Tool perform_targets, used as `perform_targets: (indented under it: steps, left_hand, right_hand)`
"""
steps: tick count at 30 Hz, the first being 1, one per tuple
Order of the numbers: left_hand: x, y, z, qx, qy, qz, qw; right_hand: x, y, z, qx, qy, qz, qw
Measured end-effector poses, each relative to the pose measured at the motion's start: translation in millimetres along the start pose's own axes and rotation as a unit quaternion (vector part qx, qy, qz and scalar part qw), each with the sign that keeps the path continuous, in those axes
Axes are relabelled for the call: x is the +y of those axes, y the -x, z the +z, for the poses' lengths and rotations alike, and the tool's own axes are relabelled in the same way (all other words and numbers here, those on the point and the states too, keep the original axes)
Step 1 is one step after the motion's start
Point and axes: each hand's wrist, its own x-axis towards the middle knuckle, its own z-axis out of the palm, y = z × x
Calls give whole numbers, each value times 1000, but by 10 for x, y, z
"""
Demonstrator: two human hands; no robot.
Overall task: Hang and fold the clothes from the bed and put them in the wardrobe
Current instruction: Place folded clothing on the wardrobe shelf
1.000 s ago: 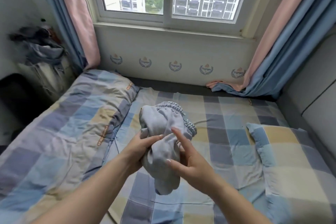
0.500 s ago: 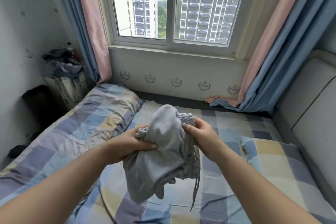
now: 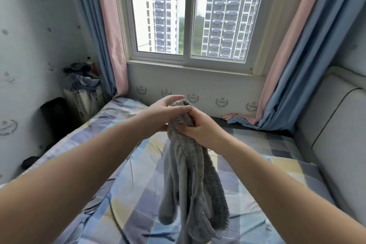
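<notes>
Grey sweatpants (image 3: 188, 174), bunched a second ago, now hang over the bed (image 3: 257, 174) from my left hand (image 3: 158, 113) and right hand (image 3: 200, 127), both gripping the waistband, ready for folding.

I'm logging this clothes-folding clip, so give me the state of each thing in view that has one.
grey garment: lifted off the bed, hanging bunched from both hands
left hand: grips the garment's top
right hand: grips the garment's top
window: shut
curtains: drawn open
bed: covered by a checked sheet
</notes>
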Motion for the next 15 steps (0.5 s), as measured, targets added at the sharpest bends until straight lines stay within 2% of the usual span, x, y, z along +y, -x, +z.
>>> perform_targets:
  steps: [2, 7, 9, 12, 14, 15]
  left_hand:
    - [100, -10, 38, -5, -35, 23, 999]
    - [166, -83, 73, 78, -60, 73, 992]
    - [174, -127, 36, 80, -37, 72, 994]
    - [228, -182, -12, 84, -15, 66, 994]
    - [238, -232, -60, 92, -4, 63, 994]
    - [227, -259, -97, 97, -7, 64, 993]
  right_hand:
    - [-24, 8, -46, -3, 18, 19, 1000]
    - [154, 284, -69, -46, -82, 116, 989]
    - [459, 466, -24, -111, 6, 193, 975]
    - [967, 813, 128, -258, 169, 305, 901]
    - [1203, 994, 238, -316, 246, 298, 866]
    - [1258, 1048, 274, -313, 277, 293, 860]
